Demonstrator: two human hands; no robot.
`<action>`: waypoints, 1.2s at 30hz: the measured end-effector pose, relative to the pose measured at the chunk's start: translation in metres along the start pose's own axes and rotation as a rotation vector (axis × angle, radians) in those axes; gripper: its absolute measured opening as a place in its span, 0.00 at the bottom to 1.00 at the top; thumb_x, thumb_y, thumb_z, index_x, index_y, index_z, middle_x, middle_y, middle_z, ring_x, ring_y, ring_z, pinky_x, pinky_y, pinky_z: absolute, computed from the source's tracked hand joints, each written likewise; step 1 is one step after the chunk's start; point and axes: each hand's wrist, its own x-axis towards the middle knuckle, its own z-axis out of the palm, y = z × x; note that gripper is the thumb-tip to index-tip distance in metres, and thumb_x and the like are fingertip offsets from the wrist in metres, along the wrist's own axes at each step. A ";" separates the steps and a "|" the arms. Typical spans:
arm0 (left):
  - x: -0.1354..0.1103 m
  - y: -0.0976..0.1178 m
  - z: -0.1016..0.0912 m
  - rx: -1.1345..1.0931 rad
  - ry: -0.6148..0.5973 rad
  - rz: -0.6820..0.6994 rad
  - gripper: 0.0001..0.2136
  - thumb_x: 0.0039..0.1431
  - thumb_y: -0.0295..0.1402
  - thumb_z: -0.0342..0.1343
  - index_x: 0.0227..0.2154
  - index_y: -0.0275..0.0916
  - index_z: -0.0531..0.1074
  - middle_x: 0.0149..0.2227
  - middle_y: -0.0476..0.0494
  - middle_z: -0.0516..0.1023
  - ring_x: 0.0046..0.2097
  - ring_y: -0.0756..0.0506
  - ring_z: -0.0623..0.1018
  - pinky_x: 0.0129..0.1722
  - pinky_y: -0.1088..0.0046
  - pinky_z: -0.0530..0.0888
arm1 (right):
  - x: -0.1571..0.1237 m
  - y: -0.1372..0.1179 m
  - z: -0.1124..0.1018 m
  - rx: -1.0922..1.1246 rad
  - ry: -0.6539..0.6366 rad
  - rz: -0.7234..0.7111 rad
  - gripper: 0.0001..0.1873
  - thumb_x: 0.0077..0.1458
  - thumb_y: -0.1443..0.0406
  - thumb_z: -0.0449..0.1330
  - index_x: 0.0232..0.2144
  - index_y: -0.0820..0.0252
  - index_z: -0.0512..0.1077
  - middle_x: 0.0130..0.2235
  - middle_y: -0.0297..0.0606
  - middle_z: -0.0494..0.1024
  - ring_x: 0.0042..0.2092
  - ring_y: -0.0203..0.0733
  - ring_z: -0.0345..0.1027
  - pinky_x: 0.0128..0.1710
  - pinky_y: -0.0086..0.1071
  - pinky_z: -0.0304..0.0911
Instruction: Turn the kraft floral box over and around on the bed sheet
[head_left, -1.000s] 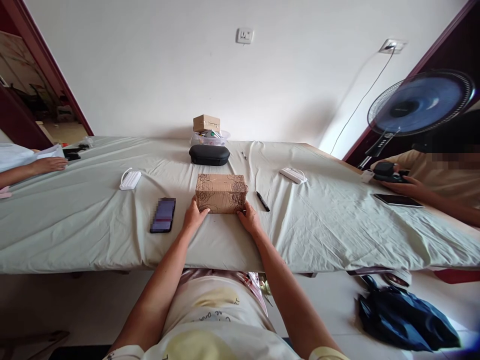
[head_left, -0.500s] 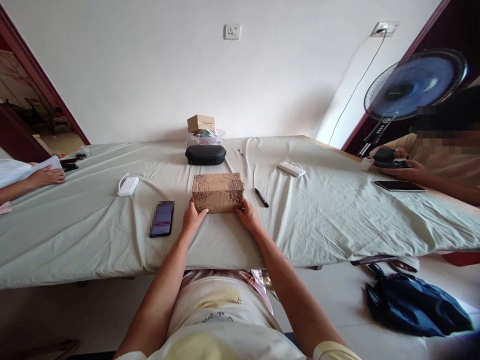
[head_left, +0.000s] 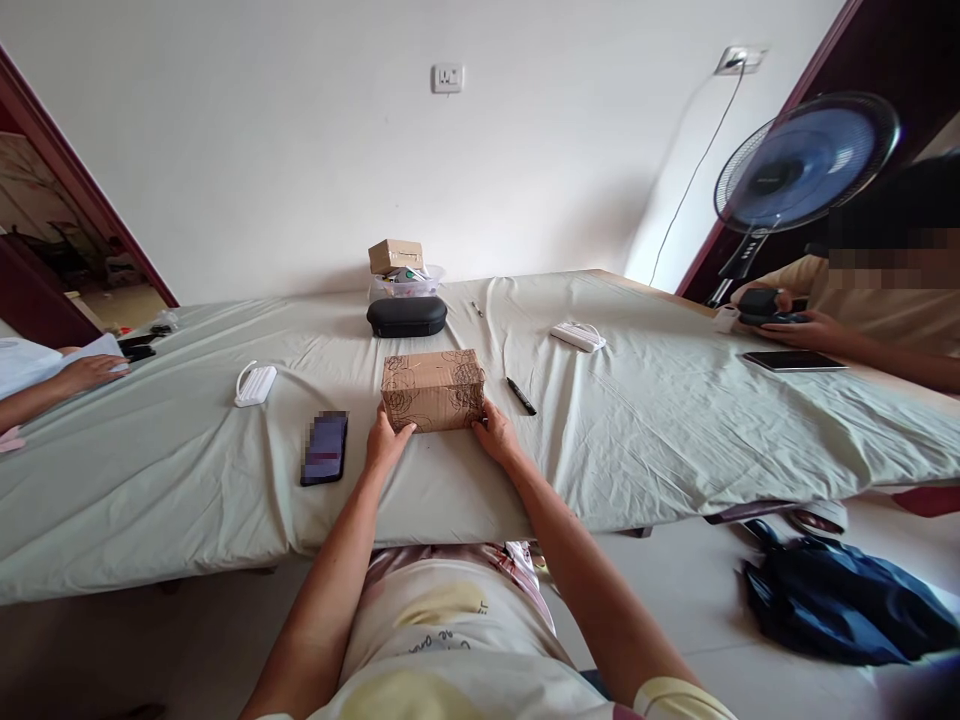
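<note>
A brown cardboard box (head_left: 433, 389) with scribbled pen marks sits on the pale green cloth of the table (head_left: 637, 440), straight ahead of me. My left hand (head_left: 386, 441) grips its near left corner, fingers curled against the side. My right hand (head_left: 493, 434) holds the near right corner the same way. A black pen (head_left: 520, 396) lies just right of the box. A dark phone (head_left: 325, 448) lies to the left of my left hand.
Behind the box lie a black zip case (head_left: 406, 315), a clear tub with a small box (head_left: 395, 256) on it, and two white devices (head_left: 255, 384) (head_left: 577, 337). Another person's hand (head_left: 88, 371) rests far left; a person at right holds a black object (head_left: 759, 304). A fan (head_left: 804, 165) stands beyond.
Only my head has shifted, sliding the scene slightly left and down. Both hands stay on the box, which has not moved on the cloth.
</note>
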 end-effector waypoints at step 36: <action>0.001 -0.003 0.002 -0.005 0.000 -0.018 0.34 0.57 0.34 0.66 0.64 0.37 0.60 0.58 0.31 0.77 0.59 0.36 0.78 0.57 0.62 0.75 | 0.000 0.004 0.001 -0.030 0.009 -0.007 0.35 0.52 0.64 0.58 0.64 0.55 0.65 0.52 0.46 0.78 0.50 0.55 0.73 0.53 0.52 0.71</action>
